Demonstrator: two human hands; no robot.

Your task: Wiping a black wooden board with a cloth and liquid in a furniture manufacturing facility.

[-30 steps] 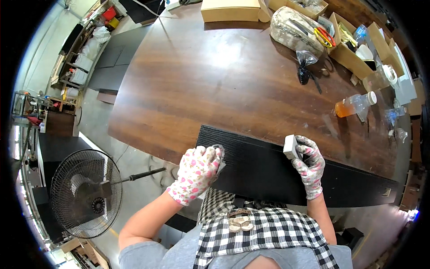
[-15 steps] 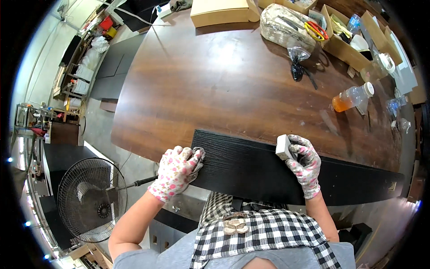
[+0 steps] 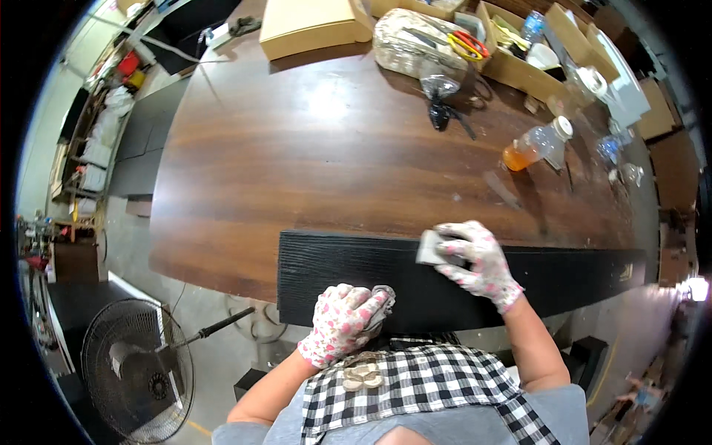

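A long black board (image 3: 337, 261) with a wood-grain surface lies across the near edge of the table. My left hand (image 3: 340, 328), in a white floral glove, is closed around a crumpled grey rag (image 3: 383, 300) at the board's near edge, left of its middle. My right hand (image 3: 482, 261), gloved alike, grips a small white block (image 3: 428, 249) between thumb and fingers. The block rests on or just over the board near its far edge; which of the two I cannot tell.
The brown table (image 3: 297, 163) holds a bottle of orange liquid (image 3: 530, 148), a wrapped bundle with scissors (image 3: 467, 46) on it, a carton (image 3: 315, 26) and an open box (image 3: 512, 70) of odds and ends. A black fan (image 3: 137, 371) stands on the floor at left.
My left hand with the rag has moved from the board's left end to its near edge, further right. My right hand keeps the white block. The whole view has shifted.
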